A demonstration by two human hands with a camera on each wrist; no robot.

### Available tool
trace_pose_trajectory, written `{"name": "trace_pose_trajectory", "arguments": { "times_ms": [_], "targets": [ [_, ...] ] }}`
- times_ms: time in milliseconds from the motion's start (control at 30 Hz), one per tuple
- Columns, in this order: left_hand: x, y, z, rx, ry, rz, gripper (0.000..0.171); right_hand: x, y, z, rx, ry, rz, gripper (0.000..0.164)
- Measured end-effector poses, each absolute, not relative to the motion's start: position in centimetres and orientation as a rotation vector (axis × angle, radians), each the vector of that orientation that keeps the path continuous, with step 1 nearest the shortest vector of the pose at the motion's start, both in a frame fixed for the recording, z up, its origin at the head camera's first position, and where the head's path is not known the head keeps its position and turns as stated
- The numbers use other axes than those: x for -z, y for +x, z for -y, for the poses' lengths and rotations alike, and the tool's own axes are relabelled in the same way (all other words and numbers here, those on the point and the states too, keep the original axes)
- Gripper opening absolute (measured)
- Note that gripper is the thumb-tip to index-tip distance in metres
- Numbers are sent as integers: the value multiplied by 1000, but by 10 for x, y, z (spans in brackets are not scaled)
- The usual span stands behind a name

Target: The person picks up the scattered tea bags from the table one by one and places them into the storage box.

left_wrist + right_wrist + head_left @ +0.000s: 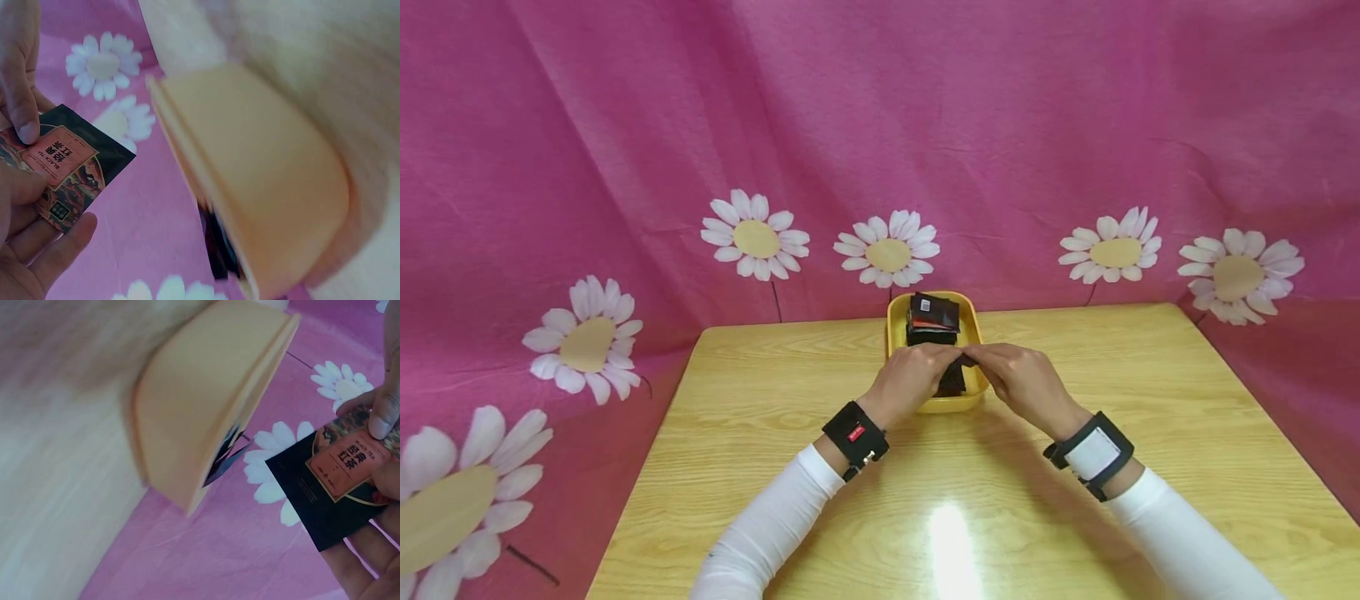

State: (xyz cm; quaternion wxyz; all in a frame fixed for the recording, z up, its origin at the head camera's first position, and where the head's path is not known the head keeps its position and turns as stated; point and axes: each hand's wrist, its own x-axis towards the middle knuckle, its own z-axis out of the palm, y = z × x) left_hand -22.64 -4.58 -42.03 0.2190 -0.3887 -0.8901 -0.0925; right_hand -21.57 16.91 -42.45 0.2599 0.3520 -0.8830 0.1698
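Both hands are above the front part of a yellow tub, fingertips close together. My left hand (910, 379) and my right hand (1028, 379) pinch one dark tea sachet (115, 150) between thumbs and fingers, each on its own side. In the right wrist view the sachet (306, 500) shows an orange label reading "BLACK TEA" and a dark green end. The yellow tub (950, 406) holds a stack of dark sachets (934, 312), partly hidden by the hands in the head view.
The tub stands at the back edge of a wooden table (775, 392), near a pink cloth (985, 150) printed with white daisies. The cloth hangs behind and along both sides. A bright reflection lies on the tabletop in front.
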Motion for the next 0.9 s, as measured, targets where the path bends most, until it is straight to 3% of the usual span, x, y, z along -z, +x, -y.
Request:
{"name": "trace_pose_trajectory", "arguments": {
  "times_ms": [233, 400, 767, 900],
  "targets": [
    [429, -244, 62, 146, -993, 2542, 47, 437, -242, -151, -370, 977, 2388, 44],
    [449, -248, 68, 149, -968, 2620, 43, 460, -251, -145, -323, 975, 2466, 52],
    [471, -251, 68, 58, -1028, 2730, 32, 477, -253, -143, -239, 1114, 2533, 32],
    [473, -251, 67, 114, -1043, 2803, 34, 475, -251, -142, -212, 1115, 2607, 34]
  ]
}}
